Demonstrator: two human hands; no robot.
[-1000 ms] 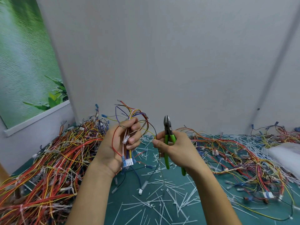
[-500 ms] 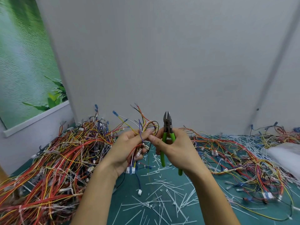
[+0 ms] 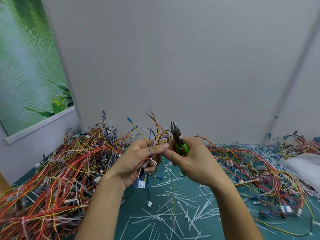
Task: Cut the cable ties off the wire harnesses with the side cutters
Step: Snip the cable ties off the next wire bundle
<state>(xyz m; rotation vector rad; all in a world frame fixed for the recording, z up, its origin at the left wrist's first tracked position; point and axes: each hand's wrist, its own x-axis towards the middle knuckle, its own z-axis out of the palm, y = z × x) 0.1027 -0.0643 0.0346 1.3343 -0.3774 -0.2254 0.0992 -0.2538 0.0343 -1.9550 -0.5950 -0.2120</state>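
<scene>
Many cut ties (image 3: 174, 212) litter the mat (image 3: 138, 227) below the harness (image 3: 152, 146) gripped in the left hand (image 3: 138, 158), right hand (image 3: 192, 163) holds the cutters (image 3: 179, 141) beside it, blades slightly apart, and the pile (image 3: 60, 170) left of it looks mostly uncut.

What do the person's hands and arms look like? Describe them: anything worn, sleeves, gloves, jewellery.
Both arms are bare right down to the bottom edge of the picture: no sleeves show. The left hand and the right hand wear no gloves. No ring, watch or wristband can be seen on the sides facing the camera. Nails look short and unpainted where they show, as on the left index finger.
</scene>
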